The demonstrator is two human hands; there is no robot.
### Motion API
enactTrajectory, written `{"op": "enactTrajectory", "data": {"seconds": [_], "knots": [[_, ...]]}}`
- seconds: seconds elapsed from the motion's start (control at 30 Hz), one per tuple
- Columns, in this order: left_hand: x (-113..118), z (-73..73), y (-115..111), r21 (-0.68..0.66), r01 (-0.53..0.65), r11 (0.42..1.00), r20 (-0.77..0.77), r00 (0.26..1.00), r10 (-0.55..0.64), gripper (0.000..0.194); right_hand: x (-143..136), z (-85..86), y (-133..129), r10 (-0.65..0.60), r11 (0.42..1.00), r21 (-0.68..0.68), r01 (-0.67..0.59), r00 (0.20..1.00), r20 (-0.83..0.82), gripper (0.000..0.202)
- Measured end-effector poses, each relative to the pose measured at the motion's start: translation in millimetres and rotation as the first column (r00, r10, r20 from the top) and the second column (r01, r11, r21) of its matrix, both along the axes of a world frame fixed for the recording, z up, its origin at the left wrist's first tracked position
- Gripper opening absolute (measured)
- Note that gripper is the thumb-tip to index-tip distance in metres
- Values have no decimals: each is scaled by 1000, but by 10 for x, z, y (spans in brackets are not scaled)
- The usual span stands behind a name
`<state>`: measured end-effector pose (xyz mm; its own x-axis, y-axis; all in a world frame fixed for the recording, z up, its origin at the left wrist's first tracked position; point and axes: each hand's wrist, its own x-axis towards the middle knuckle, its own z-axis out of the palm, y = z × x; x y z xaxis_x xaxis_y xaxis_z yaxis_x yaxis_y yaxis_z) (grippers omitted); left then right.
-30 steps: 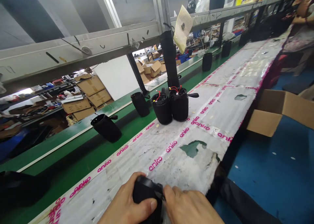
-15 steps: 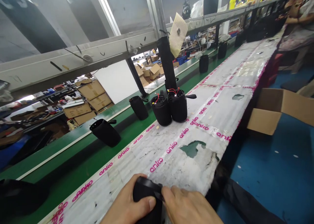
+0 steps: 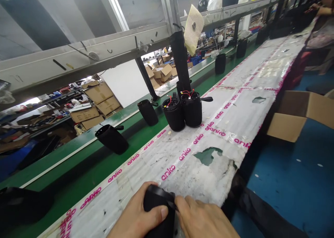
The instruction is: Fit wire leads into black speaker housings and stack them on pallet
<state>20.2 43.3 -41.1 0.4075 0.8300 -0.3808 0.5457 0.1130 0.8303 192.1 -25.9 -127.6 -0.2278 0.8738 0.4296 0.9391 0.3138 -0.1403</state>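
At the bottom of the head view, my left hand (image 3: 142,213) is wrapped round a black fabric-covered speaker housing (image 3: 160,224), its thumb pressed on the near side. Across the top of this housing lies a smooth black strap (image 3: 159,192). My right hand (image 3: 200,215) is closed at the strap's right end, fingers bunched together against the housing; its fingertips are partly hidden. Farther along the white covered worktop (image 3: 146,172) stand two similar open-topped housings, a left one (image 3: 174,118) and a right one (image 3: 192,112), with red wires sticking out of their tops.
Beside the worktop runs a green conveyor belt (image 3: 80,182) carrying several black housings (image 3: 112,139). An overhead shelf rail (image 3: 109,46) on posts crosses above. On the blue floor at right sits an open cardboard box (image 3: 287,126). Part of another person (image 3: 323,18) shows at far right.
The camera view has shifted slightly, so the scene sits a little differently in frame. Both hands keep nearly the same hold on the housing and strap.
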Motion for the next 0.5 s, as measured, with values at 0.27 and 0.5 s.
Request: {"op": "enactTrajectory", "data": {"seconds": [0.27, 0.5], "knots": [[-17, -5, 20, -30, 12, 999, 18, 1000, -11, 65, 35, -37, -5, 49, 999, -15, -50, 997, -62, 30], [-21, -12, 18, -8, 22, 1000, -21, 1000, -23, 69, 7, 0, -43, -15, 999, -46, 14, 999, -28, 31]]}}
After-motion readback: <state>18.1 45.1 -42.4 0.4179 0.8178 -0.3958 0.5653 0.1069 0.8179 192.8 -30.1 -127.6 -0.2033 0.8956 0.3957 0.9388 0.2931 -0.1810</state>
